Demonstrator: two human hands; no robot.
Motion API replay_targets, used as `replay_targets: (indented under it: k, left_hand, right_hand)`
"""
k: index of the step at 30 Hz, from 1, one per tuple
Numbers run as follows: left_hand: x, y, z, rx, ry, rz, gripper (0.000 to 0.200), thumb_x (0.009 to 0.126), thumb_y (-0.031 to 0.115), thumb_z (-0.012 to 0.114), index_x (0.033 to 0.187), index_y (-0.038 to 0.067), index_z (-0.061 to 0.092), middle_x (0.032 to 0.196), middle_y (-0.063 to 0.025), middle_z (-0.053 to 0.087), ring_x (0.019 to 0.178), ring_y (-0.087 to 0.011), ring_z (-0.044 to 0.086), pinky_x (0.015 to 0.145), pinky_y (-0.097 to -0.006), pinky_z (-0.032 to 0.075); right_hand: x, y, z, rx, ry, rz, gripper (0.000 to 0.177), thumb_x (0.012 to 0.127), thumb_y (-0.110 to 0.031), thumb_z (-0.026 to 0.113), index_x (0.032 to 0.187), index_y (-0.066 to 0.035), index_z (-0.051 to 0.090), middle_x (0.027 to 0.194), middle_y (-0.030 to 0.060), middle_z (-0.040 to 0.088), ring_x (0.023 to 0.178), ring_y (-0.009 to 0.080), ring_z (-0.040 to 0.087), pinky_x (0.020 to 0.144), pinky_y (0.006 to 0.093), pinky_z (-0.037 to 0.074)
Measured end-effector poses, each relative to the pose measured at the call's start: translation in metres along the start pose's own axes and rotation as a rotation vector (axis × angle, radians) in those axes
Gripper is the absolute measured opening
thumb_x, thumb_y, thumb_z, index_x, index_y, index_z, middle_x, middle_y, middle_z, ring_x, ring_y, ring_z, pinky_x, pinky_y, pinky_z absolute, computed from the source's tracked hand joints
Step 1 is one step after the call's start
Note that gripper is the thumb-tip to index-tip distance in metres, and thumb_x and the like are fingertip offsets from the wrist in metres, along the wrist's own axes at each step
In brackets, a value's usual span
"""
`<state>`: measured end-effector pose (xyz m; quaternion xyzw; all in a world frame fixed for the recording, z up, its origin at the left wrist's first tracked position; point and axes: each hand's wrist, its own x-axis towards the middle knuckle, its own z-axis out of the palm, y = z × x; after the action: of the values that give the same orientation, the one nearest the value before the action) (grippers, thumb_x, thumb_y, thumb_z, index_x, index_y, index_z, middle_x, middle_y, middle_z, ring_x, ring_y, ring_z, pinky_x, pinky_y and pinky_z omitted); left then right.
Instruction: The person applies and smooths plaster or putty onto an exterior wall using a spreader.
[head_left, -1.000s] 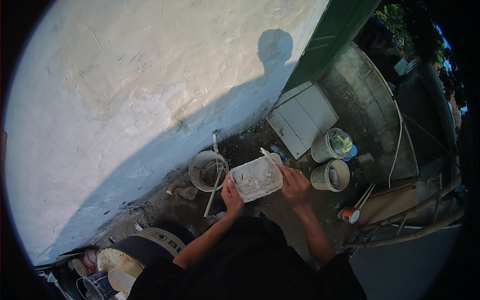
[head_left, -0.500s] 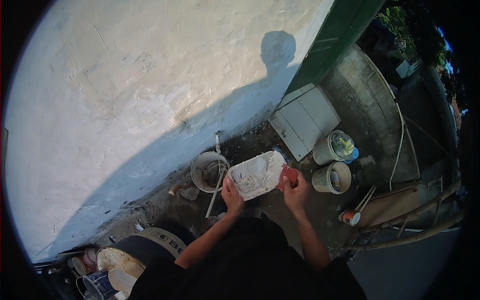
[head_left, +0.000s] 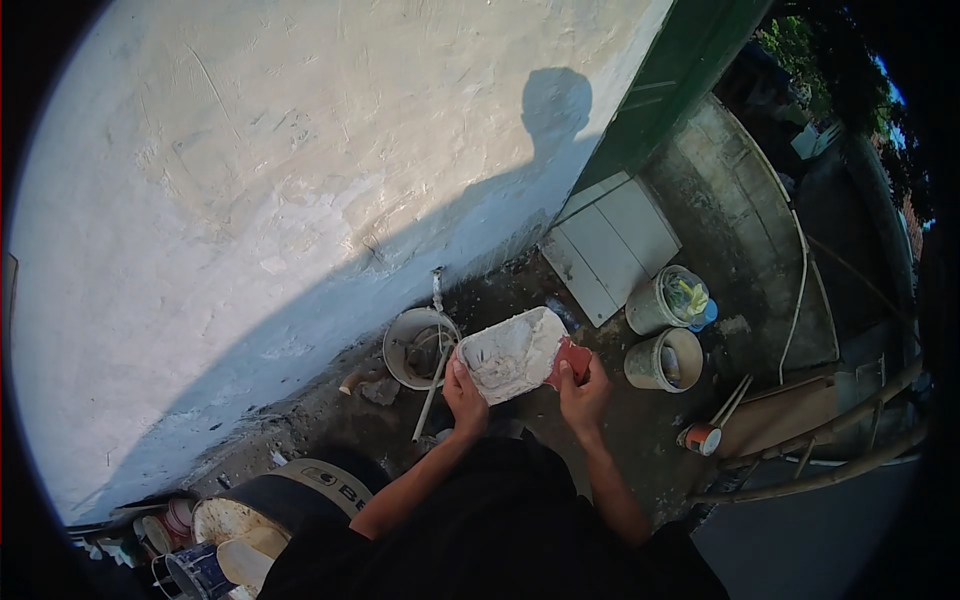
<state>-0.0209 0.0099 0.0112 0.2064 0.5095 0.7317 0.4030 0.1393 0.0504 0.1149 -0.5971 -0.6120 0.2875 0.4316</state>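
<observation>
My left hand [head_left: 466,398] is clamped on the tray [head_left: 490,368], near corner of its left edge, thumb up along the side, other fingers mostly hidden. My right hand [head_left: 584,398] is closed on a red scraper [head_left: 571,362], thumb on its face, at the tray's right edge; can't tell if the blade touches the rim. Tray is up in front of my black shirt [head_left: 500,500], above the floor [head_left: 655,440], open side up, slightly tilted. White paste [head_left: 541,342] heaped along its right end, thinner smears over the rest. Low on my left, a dark drum [head_left: 290,490] with a pale lettered band; by it a blue pot [head_left: 192,568] and a pale scoop [head_left: 245,562]. Beyond the tray's left edge, a white bucket [head_left: 392,345] at the floor's wall-side edge, a pale pipe [head_left: 430,400] leaning across its rim. Over on my right, an orange can [head_left: 702,438] with two sticks [head_left: 734,398] beside it, next to a brown board [head_left: 780,415] and a bamboo ladder [head_left: 850,468]. Further out, two tubs just beside each other: the nearer tub [head_left: 642,370], and the farther tub [head_left: 645,312] with something yellow-green inside. Past them white panels [head_left: 612,245] lie by the foot of a green door [head_left: 650,110]. Rough white wall [head_left: 250,150] fills the left, a head-and-shoulder shadow [head_left: 556,100] on it.
</observation>
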Motion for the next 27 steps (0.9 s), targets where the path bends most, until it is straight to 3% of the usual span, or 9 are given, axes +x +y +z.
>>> replay_targets:
  k: [8, 14, 20, 27]
  left_hand:
    - [0.004, 0.003, -0.005, -0.016, 0.015, 0.006, 0.047, 0.109, 0.029, 0.033, 0.136, -0.007, 0.045, 0.125, -0.0136, 0.058, 0.116, -0.0183, 0.056, 0.102, -0.0317, 0.044]
    - [0.006, 0.007, -0.007, -0.006, 0.024, 0.017, 0.046, 0.109, 0.028, 0.033, 0.136, -0.006, 0.046, 0.123, -0.0127, 0.060, 0.114, -0.0175, 0.057, 0.101, -0.0314, 0.045]
    - [0.007, 0.017, -0.010, -0.029, 0.017, 0.034, 0.045, 0.109, 0.028, 0.033, 0.134, -0.006, 0.047, 0.122, -0.0126, 0.060, 0.114, -0.0173, 0.058, 0.101, -0.0315, 0.045]
    - [0.010, 0.013, -0.021, -0.041, 0.042, 0.040, 0.044, 0.109, 0.027, 0.032, 0.134, -0.006, 0.047, 0.122, -0.0125, 0.059, 0.112, -0.0166, 0.057, 0.100, -0.0309, 0.045]
  right_hand:
    - [0.004, 0.003, 0.001, 0.341, 0.097, 0.113, 0.013, 0.091, -0.010, 0.066, 0.098, -0.001, 0.062, 0.082, 0.0056, 0.066, 0.074, 0.0099, 0.057, 0.067, 0.0299, 0.048]
    - [-0.001, -0.014, 0.005, -0.058, 0.007, 0.005, 0.017, 0.089, -0.014, 0.069, 0.096, 0.000, 0.061, 0.079, 0.0081, 0.066, 0.068, 0.0132, 0.059, 0.064, 0.0324, 0.048]
    - [-0.011, -0.021, 0.018, 0.002, -0.021, -0.007, 0.018, 0.089, -0.014, 0.068, 0.094, 0.001, 0.060, 0.076, 0.0110, 0.065, 0.067, 0.0161, 0.059, 0.063, 0.0334, 0.048]
    - [0.005, -0.030, 0.013, -0.150, 0.027, -0.104, 0.017, 0.089, -0.014, 0.067, 0.093, 0.001, 0.060, 0.073, 0.0159, 0.066, 0.063, 0.0292, 0.066, 0.059, 0.0386, 0.049]
